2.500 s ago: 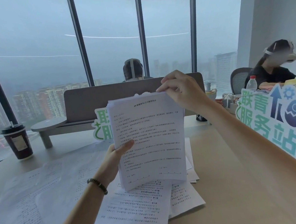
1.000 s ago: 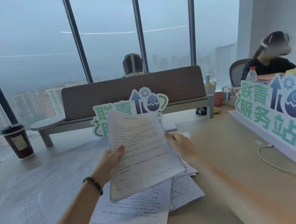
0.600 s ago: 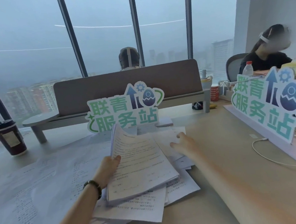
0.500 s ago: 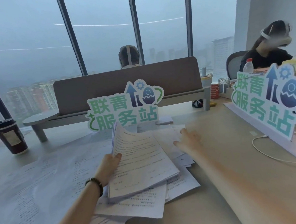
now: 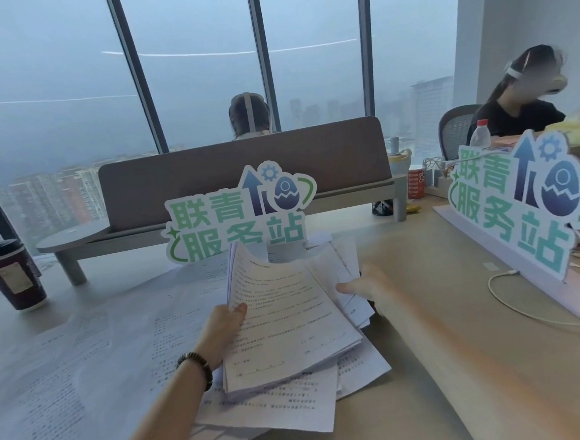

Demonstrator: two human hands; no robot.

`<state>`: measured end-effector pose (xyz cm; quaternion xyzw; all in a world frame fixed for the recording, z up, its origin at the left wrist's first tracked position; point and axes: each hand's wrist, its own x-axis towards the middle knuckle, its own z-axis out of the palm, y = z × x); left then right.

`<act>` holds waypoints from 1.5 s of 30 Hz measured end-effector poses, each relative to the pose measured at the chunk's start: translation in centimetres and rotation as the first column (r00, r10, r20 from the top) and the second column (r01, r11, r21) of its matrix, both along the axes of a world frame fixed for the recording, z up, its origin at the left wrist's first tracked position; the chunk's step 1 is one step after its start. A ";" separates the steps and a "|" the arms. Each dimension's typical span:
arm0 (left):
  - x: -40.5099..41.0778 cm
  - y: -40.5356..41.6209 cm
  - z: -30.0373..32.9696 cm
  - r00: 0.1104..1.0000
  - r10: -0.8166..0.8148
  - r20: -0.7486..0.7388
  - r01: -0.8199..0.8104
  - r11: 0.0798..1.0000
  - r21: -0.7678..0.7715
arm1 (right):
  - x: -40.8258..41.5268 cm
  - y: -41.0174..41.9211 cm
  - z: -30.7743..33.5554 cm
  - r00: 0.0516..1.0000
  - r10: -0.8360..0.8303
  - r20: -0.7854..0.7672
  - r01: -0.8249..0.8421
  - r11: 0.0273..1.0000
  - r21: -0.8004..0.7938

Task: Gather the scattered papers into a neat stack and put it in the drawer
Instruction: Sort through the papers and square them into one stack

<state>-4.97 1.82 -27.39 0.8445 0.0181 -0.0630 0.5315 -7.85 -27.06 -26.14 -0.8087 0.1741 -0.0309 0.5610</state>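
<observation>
The stack [image 5: 285, 319] has dropped from upright to low over the loose sheets [image 5: 288, 412]. The left hand [image 5: 222, 331] grips its left edge; the right hand [image 5: 365, 285] pinches a sheet [image 5: 333, 268] just right of the stack.

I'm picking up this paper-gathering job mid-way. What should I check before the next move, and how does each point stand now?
1. Left hand grips the gathered stack: ok.
2. Right hand has hold of the loose sheets beside the stack: cannot tell.
3. Stack edges squared: not ok, far end fans.
4. All papers collected: not ok, scattered sheets remain at left.
5. Drawer in view: not ok.
6. Coffee cup away from papers: ok.
</observation>
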 end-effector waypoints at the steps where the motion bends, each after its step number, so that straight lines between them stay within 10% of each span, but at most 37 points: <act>1: 0.0 0.0 0.0 1.000 -0.004 -0.003 0.004 1.000 -0.008 | 0.2 0.0 -0.1 1.000 0.002 -0.015 -0.002 1.000 -0.002; 20: -0.1 0.9 0.6 0.995 -0.030 -0.095 0.011 0.980 -0.198 | 0.9 -3.5 2.1 0.952 0.022 -0.307 -0.094 0.971 -0.221; 36: -0.8 1.0 1.0 0.990 -0.042 -0.132 -0.005 0.941 -0.337 | -3.5 1.7 18.5 0.869 0.279 0.409 -0.292 0.956 -0.031; 45: -1.1 0.6 2.3 0.994 -0.007 -0.105 -0.051 0.843 -0.535 | -2.8 1.5 9.9 0.980 0.041 0.194 -0.026 0.996 -0.081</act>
